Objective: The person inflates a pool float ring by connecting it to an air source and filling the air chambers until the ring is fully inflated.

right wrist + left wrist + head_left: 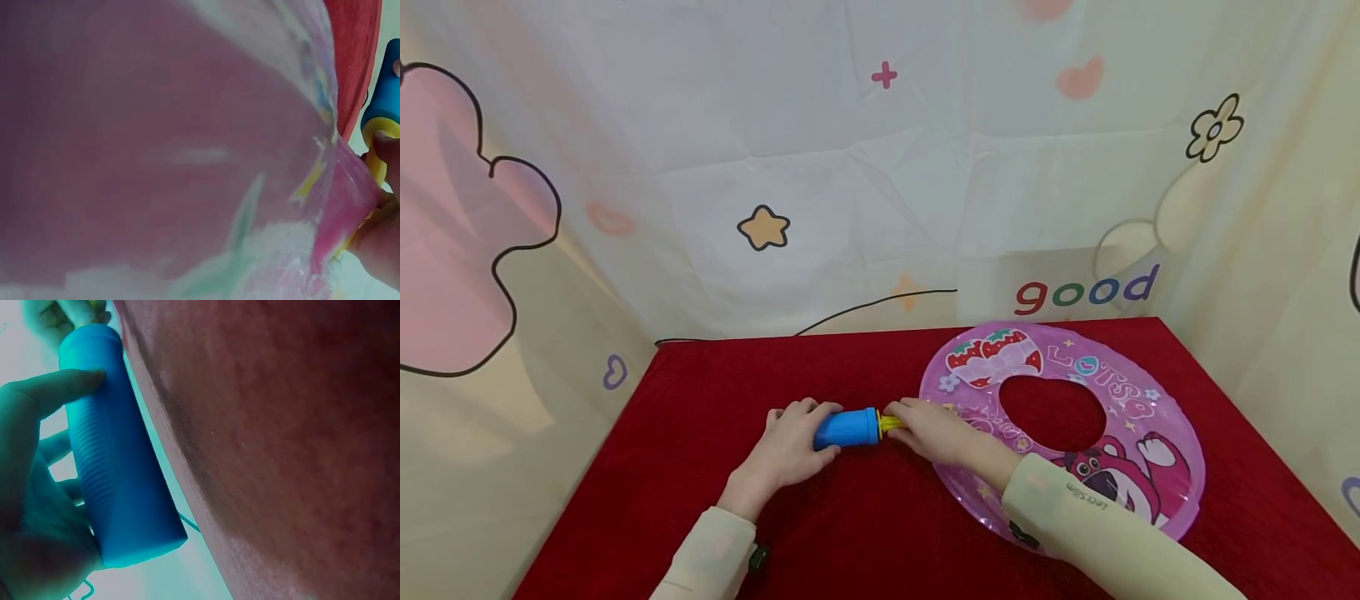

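Note:
My left hand (786,443) grips a blue hand air pump (850,428) around its body, held roughly level over the table. In the left wrist view the thumb lies along the ribbed blue barrel (125,462). My right hand (936,432) holds the yellow end (891,422) of the pump, next to the left edge of a pink inflatable swim ring (1180,467). In the right wrist view the ring's clear pink film (347,200) reaches up to the fingers holding the yellow part (377,164). My fingers hide where the two meet.
A red cloth (715,417) covers the table. The ring lies on its right half, printed with strawberries and a pink bear, with my right forearm over it. Pale curtains (865,167) with cartoon prints hang behind and at both sides.

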The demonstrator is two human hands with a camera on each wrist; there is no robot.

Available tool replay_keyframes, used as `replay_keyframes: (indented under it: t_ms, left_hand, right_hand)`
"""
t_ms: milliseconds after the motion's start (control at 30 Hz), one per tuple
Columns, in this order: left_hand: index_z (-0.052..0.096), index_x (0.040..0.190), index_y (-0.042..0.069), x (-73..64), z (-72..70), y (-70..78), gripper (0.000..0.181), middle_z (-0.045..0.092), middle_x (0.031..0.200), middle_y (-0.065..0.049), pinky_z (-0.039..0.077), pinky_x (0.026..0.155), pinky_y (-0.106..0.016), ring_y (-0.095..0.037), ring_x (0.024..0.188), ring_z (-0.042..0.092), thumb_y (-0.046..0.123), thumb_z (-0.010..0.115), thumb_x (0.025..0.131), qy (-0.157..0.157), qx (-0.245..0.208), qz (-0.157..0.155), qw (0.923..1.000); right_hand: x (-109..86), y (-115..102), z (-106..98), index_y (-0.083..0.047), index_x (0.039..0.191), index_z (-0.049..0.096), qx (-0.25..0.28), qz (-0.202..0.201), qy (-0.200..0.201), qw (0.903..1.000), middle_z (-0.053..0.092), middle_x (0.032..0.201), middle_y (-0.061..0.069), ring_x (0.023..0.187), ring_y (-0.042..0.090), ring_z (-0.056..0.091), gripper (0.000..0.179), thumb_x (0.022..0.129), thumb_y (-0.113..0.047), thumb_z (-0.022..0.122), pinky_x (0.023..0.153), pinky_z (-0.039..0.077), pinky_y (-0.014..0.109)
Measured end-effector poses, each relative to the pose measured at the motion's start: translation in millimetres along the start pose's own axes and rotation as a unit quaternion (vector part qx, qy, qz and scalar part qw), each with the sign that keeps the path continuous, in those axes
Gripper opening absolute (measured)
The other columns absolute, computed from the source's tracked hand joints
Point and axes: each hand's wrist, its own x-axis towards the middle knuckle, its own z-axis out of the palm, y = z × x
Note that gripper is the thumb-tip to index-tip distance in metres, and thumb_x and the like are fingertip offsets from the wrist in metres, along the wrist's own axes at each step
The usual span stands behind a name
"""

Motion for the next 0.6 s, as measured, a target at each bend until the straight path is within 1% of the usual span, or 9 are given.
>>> replay_keyframes:
  t_ms: [167, 333, 433, 600]
  left_hand:
    - [0.063, 0.137, 0.019, 0.0, 1.3, 0.2, 0.058, 0.061, 0.124, -0.01, 0.042, 0.093, -0.053, -0.03, 0.114, 0.055, 0.04, 0.083, 0.086, 0.02, 0.002, 0.001, 0.9998]
    - [0.064, 0.136, 0.019, -0.2, 1.8, -2.9, 0.057, 0.061, 0.123, -0.009, 0.043, 0.094, -0.052, -0.029, 0.113, 0.056, 0.043, 0.081, 0.088, 0.024, 0.019, 0.005, 0.9995]
    - [0.064, 0.134, 0.019, -1.2, 1.4, -7.9, 0.054, 0.062, 0.122, -0.009, 0.044, 0.094, -0.051, -0.028, 0.112, 0.057, 0.044, 0.08, 0.089, 0.023, 0.033, 0.007, 0.9991]
    - [0.065, 0.132, 0.018, -4.3, -1.7, -18.9, 0.052, 0.062, 0.123, -0.01, 0.046, 0.092, -0.052, -0.03, 0.112, 0.058, 0.043, 0.08, 0.089, 0.021, 0.038, 0.006, 0.999]
  right_hand:
    - [1.3, 0.3, 1.4, -0.006, 0.127, 0.064, -0.006, -0.017, 0.016, 0.9997, 0.062, 0.1, 0.002, 0.086, 0.014, 0.06, 0.029, 0.103, -0.022, 0.065, 0.077, 0.054, 0.034]
    - [2.2, 2.6, 3.2, -0.003, 0.123, 0.067, 0.001, -0.028, 0.031, 0.9991, 0.064, 0.101, 0.004, 0.089, 0.015, 0.061, 0.026, 0.104, -0.02, 0.064, 0.081, 0.054, 0.035]
    - [2.2, 4.5, 3.6, -0.001, 0.12, 0.068, 0.025, -0.031, 0.038, 0.9985, 0.065, 0.101, 0.004, 0.09, 0.016, 0.061, 0.024, 0.104, -0.018, 0.064, 0.083, 0.054, 0.036]
    - [1.5, 8.4, 1.8, -0.001, 0.119, 0.07, 0.091, -0.009, 0.038, 0.9951, 0.066, 0.1, 0.002, 0.092, 0.017, 0.062, 0.024, 0.103, -0.018, 0.065, 0.086, 0.053, 0.038]
